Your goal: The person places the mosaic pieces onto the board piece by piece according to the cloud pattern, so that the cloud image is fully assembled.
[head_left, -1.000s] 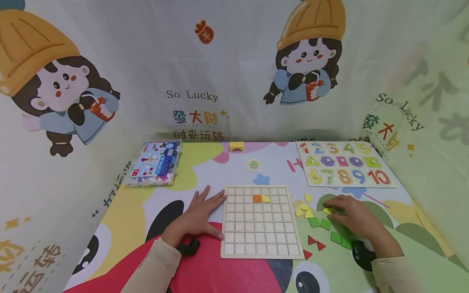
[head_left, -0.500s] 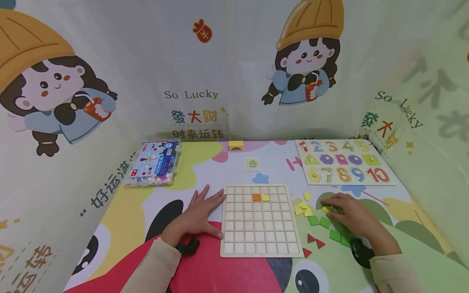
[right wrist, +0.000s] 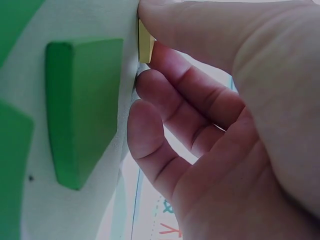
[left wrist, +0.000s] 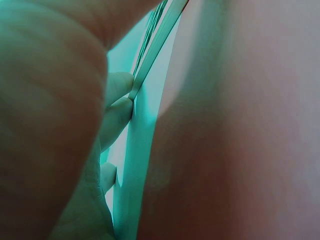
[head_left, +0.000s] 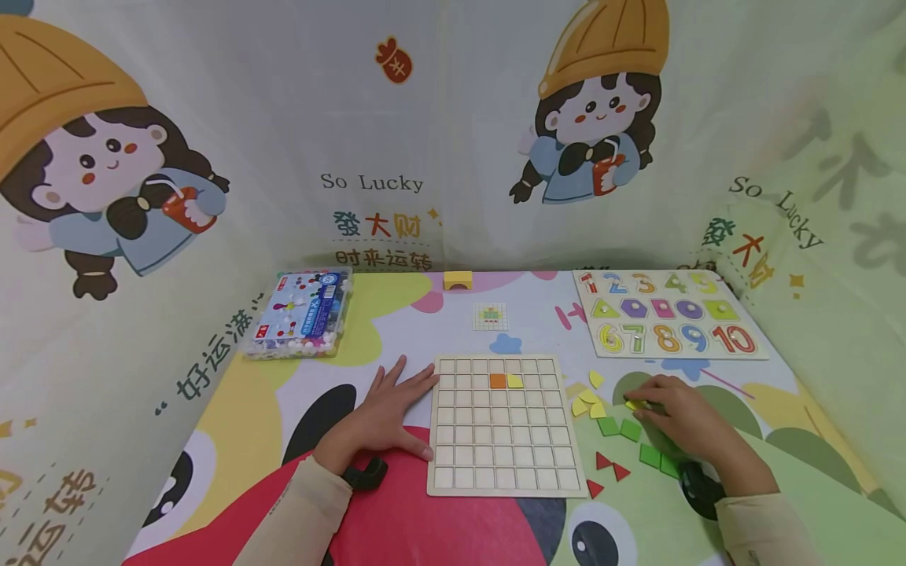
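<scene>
A pale wooden grid board (head_left: 484, 436) lies in the middle of the table in the head view. Two tiles sit side by side in its upper rows: an orange square (head_left: 499, 380) and a yellow quarter-circle (head_left: 514, 381). Against the board's left edge rests my left hand (head_left: 378, 417), fingers spread; the left wrist view shows fingertips (left wrist: 120, 112) touching the edge. To the right, my right hand (head_left: 683, 417) pinches a yellow tile (right wrist: 145, 42) between thumb and finger, low at the tabletop. Beside that hand lie several green square tiles (head_left: 630, 429), one large in the right wrist view.
Several loose yellow tiles (head_left: 580, 407) and red triangles (head_left: 602, 461) lie right of the board. Behind are a small pattern card (head_left: 491, 317), a yellow arch block (head_left: 457, 281) and a number puzzle board (head_left: 647, 305). A clear plastic case (head_left: 300, 314) stands back left.
</scene>
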Motion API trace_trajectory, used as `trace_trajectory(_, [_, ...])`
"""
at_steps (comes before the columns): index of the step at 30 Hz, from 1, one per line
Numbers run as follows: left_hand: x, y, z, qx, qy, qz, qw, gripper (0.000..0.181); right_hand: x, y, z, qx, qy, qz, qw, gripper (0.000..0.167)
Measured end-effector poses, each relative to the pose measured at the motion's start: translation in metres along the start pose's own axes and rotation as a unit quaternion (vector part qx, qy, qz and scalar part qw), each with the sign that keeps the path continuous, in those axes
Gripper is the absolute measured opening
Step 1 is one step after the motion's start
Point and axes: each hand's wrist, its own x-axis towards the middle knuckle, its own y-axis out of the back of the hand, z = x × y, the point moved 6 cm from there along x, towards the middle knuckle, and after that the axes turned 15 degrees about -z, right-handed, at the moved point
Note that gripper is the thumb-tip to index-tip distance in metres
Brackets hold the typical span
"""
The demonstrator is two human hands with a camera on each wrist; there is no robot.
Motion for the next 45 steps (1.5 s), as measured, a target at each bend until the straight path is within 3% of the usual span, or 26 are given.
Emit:
trace_trajectory(20, [0.0, 0.0, 0.001, 0.001, -0.01, -0.001, 1.0, 0.124, -0.004, 0.009, -0.011, -0.013, 0.004, 0.05, 0.9987, 0.022])
trace_trajectory(30, [0.0, 0.002, 0.001, 0.002, -0.007, 0.001, 1.0, 0.125, -0.004, 0.015, -0.036, -0.049, 0.077, 0.116, 0.989, 0.027])
trace_trajectory(40, [-0.001, 0.002, 0.001, -0.001, -0.003, 0.001, 1.0, 0.125, 0.016, 0.016, -0.065, -0.04, 0.102, 0.086, 0.9902, 0.024])
trace_trajectory(45, [-0.001, 0.0, 0.002, -0.004, -0.002, -0.001, 1.0, 0.125, 0.03, 0.015, -0.081, -0.047, 0.086, 0.063, 0.9932, 0.023])
